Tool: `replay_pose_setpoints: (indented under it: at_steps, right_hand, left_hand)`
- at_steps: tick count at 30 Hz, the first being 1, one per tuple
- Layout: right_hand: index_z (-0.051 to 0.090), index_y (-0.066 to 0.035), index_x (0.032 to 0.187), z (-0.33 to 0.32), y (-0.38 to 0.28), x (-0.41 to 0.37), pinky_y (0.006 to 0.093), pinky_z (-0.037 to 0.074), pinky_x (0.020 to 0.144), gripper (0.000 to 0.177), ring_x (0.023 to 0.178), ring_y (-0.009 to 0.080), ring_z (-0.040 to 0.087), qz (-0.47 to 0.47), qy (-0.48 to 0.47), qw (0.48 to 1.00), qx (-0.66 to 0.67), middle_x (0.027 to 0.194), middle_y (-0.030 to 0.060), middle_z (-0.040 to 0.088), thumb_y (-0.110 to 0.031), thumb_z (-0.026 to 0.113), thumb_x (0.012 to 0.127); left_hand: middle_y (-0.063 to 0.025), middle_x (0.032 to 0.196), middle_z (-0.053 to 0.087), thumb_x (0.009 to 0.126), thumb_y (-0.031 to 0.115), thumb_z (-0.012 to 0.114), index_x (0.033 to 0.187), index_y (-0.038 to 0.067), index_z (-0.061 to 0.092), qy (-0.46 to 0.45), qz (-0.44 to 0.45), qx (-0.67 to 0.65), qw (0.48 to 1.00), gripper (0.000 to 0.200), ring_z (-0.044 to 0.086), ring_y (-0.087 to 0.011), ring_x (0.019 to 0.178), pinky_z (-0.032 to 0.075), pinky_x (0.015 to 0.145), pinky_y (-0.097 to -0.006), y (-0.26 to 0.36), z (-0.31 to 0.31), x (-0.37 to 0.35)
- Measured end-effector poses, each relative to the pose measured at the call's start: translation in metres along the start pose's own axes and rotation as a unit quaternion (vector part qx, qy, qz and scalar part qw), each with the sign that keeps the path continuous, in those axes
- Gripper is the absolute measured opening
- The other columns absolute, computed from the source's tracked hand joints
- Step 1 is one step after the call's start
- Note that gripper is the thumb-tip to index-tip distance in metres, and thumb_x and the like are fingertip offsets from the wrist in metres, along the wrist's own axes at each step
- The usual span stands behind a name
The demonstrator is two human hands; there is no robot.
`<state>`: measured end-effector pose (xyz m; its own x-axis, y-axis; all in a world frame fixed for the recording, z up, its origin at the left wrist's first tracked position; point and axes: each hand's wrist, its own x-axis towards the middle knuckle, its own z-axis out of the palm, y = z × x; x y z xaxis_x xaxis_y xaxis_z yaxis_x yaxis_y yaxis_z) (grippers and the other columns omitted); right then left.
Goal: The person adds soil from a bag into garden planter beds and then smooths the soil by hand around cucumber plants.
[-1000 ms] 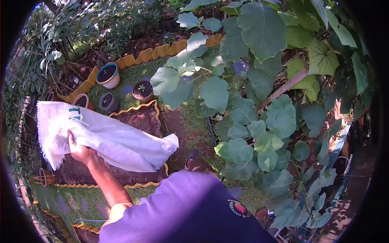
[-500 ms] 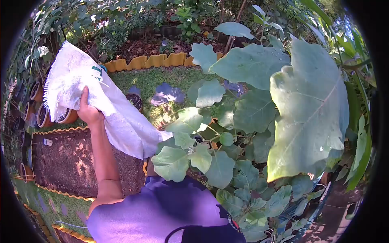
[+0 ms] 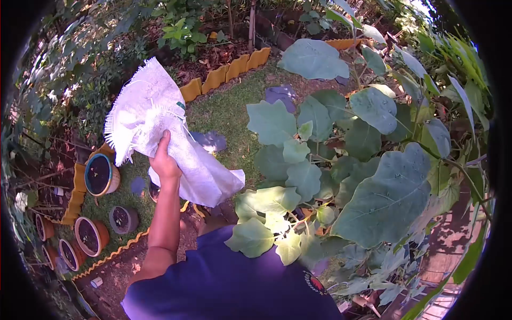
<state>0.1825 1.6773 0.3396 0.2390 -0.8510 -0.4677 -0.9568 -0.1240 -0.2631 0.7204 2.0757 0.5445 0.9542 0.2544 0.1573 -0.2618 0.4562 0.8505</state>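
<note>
A white woven sack (image 3: 208, 170) with a frayed end is bunched in my left hand (image 3: 165, 161), which is closed around its upper part with the thumb lying along the cloth. The frayed mouth flares out above the fist, and the body of the sack slopes down to the right. Its lower right end reaches close to the broad green leaves of a large plant (image 3: 269, 124). My right hand is out of sight; the torso and foliage are in front of where that arm would be.
Wavy yellow edging (image 3: 215, 80) borders the grass (image 3: 240, 114) and soil beds. Several pots, among them a cream pot with a blue rim (image 3: 113, 181) and a terracotta pot (image 3: 101, 237), stand at the left. Dark stepping stones (image 3: 280, 97) lie in the grass. Paving (image 3: 440, 272) shows at the lower right.
My view has turned left, so more pots show and the scene is shifted and tilted. The sack, still in my left hand, now appears further right and more crumpled.
</note>
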Motion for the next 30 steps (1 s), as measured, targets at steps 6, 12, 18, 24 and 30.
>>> replay_pose_setpoints:
  at_steps: [6, 12, 18, 24, 30]
  right_hand:
    - [0.060, -0.017, 0.111, 0.015, -0.018, -0.041, 0.0528, 0.049, 0.083, 0.036, 0.091, 0.0347, 0.063, 0.066, 0.022, 0.997, 0.035, 0.099, 0.0118, 0.067, -0.039, 0.062, 0.082]
    - [0.060, -0.018, 0.113, 0.031, -0.037, -0.084, 0.0526, 0.049, 0.084, 0.038, 0.092, 0.0349, 0.064, 0.148, 0.044, 0.986, 0.069, 0.100, 0.0120, 0.067, -0.038, 0.063, 0.081]
    - [0.061, -0.018, 0.115, 0.059, -0.061, -0.155, 0.0523, 0.050, 0.085, 0.039, 0.094, 0.0350, 0.064, 0.243, 0.058, 0.965, 0.085, 0.101, 0.0121, 0.068, -0.038, 0.064, 0.081]
    - [0.061, -0.018, 0.117, 0.136, -0.124, -0.270, 0.0521, 0.050, 0.086, 0.040, 0.095, 0.0351, 0.065, 0.352, 0.043, 0.928, 0.112, 0.102, 0.0122, 0.068, -0.037, 0.066, 0.081]
    - [0.061, -0.018, 0.118, 0.258, -0.272, -0.384, 0.0519, 0.051, 0.087, 0.042, 0.096, 0.0353, 0.066, 0.463, 0.008, 0.871, 0.164, 0.103, 0.0123, 0.069, -0.036, 0.067, 0.081]
  left_hand:
    - [-0.0145, 0.119, 0.066, 0.090, 0.004, 0.066, 0.123, -0.009, 0.061, -0.049, -0.054, 0.034, 0.997, 0.036, 0.064, -0.0246, 0.107, 0.051, 0.094, -0.0366, -0.038, 0.061, 0.058]
    - [-0.0150, 0.121, 0.065, 0.094, 0.008, 0.063, 0.125, -0.008, 0.059, -0.133, -0.131, 0.016, 0.982, 0.036, 0.064, -0.0259, 0.107, 0.052, 0.094, -0.0381, -0.076, 0.089, 0.127]
    - [-0.0157, 0.121, 0.065, 0.096, 0.012, 0.059, 0.128, -0.009, 0.056, -0.181, -0.207, 0.020, 0.961, 0.038, 0.065, -0.0276, 0.109, 0.052, 0.096, -0.0397, -0.100, 0.146, 0.167]
    - [-0.0163, 0.117, 0.066, 0.096, 0.010, 0.058, 0.121, -0.010, 0.060, -0.242, -0.281, 0.005, 0.929, 0.032, 0.066, -0.0266, 0.104, 0.054, 0.092, -0.0377, -0.138, 0.189, 0.191]
    - [-0.0160, 0.117, 0.065, 0.095, 0.008, 0.058, 0.120, -0.011, 0.061, -0.305, -0.374, 0.012, 0.876, 0.031, 0.065, -0.0250, 0.105, 0.053, 0.091, -0.0359, -0.207, 0.209, 0.242]
